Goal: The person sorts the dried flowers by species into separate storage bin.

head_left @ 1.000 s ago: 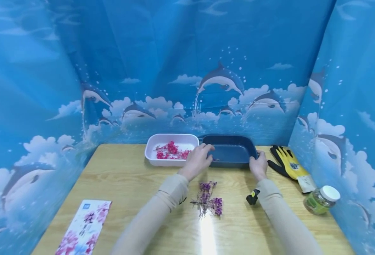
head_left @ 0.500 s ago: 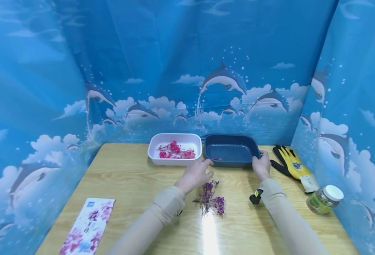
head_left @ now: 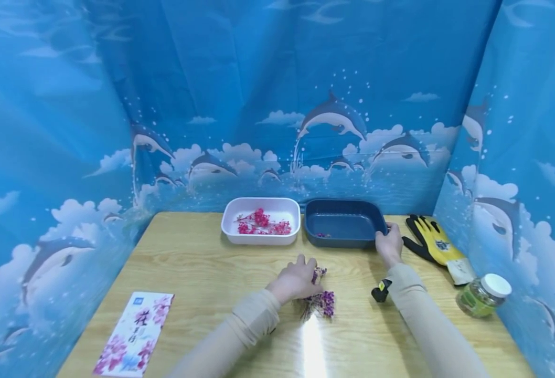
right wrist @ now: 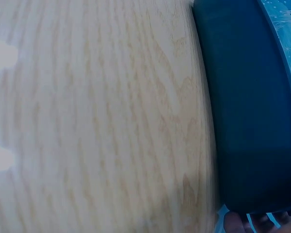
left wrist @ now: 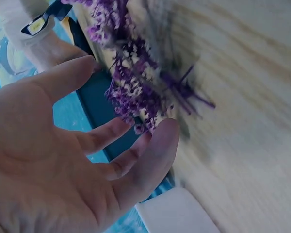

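My left hand is lowered over a bunch of dried purple flowers on the table. In the left wrist view its fingers are spread and slightly bent around the purple heads, not pinched together; the thumb stands apart. My right hand grips the front right corner of a dark blue baking dish. Its fingertips show against the dish's end in the right wrist view. A few small purple bits lie inside the dish. Left of it, a white dish holds pink dried flowers.
At the right lie a yellow and black glove and a lidded glass jar. A floral printed packet rests at the front left of the wooden table. A blue dolphin-print curtain stands behind.
My left hand has moved from the dark blue dish's left end back toward me and down to the purple flowers. My right hand stays at the dish's corner. The head view has shifted slightly.
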`<state>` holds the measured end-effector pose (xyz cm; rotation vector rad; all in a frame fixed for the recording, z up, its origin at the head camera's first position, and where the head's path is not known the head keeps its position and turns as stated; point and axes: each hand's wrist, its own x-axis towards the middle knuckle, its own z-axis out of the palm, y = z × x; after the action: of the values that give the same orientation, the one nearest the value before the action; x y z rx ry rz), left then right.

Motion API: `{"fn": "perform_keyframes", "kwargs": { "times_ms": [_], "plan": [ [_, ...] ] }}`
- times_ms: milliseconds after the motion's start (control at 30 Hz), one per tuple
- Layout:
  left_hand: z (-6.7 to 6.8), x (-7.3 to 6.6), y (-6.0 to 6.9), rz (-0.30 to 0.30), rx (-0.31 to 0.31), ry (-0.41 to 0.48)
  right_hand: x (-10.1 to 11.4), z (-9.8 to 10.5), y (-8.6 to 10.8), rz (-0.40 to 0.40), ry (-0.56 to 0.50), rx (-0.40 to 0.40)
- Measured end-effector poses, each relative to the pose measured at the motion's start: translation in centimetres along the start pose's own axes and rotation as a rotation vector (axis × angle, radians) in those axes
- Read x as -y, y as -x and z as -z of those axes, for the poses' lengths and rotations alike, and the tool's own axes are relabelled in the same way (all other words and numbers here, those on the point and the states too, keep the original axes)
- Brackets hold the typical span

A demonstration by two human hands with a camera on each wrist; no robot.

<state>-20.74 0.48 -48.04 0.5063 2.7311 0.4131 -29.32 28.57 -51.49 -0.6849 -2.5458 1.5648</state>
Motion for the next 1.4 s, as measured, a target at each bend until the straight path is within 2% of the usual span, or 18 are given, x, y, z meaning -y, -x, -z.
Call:
{"fn": "perform_keyframes", "kwargs": {
  "times_ms": [200,433,600,767,933,1100,1200,1333,1400],
  "plan": [
    [-1.0,0.1,-0.2,0.015,-0.014,0.025,-0.1,0.0,-0.1,-0.003,-0.005,0.004],
    [-1.1,0.6,-0.5,-0.011,0.005,0.093,-0.1,-0.1,-0.2,-0.007,-0.003,-0.015],
    [-0.4,1.0,-0.6,-0.005,0.013,0.163,-0.1,-0.1,-0.3,-0.003,0.002,-0.008],
    [0.5,1.3,-0.5,-0.016,-0.018,0.189,-0.2,-0.1,-0.4,0.001,0.012,-0.014],
    [1.0,1.9,-0.6,-0.040,-0.030,0.303,-0.2,0.0,-0.2,-0.001,0.013,-0.010],
    [1.6,2.7,-1.0,-0.112,-0.042,0.421,-0.1,0.0,-0.1,0.000,0.006,-0.014],
    [1.9,3.0,-1.0,-0.124,-0.036,0.489,-0.1,0.0,-0.2,0.004,0.005,-0.021],
    [2.2,3.2,-1.0,-0.123,-0.038,0.522,-0.2,0.0,-0.3,0.007,0.009,-0.027],
    [2.4,3.3,-1.1,-0.135,-0.053,0.506,-0.2,-0.1,-0.3,0.004,0.013,-0.026]
  ]
}}
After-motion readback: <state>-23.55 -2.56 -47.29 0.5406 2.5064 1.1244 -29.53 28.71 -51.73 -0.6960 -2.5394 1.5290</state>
